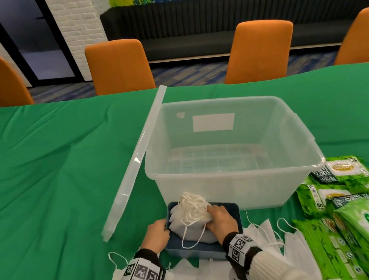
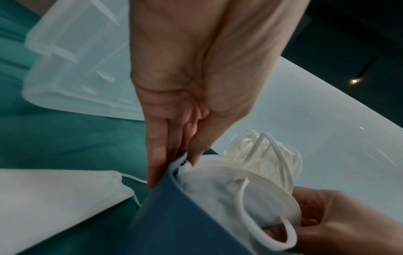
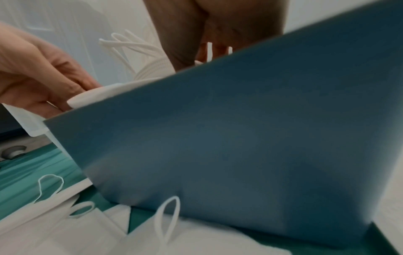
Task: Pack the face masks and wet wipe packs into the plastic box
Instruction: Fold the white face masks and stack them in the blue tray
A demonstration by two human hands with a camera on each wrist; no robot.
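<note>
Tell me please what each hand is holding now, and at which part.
The left hand pinches the left wall of the small blue box near its far corner. The right hand grips the stack of face masks inside it, at the stack's right end.

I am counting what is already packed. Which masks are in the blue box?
Only the bundled stack of masks under the right hand sits in the blue box; the others lie flat on the green cloth.
</note>
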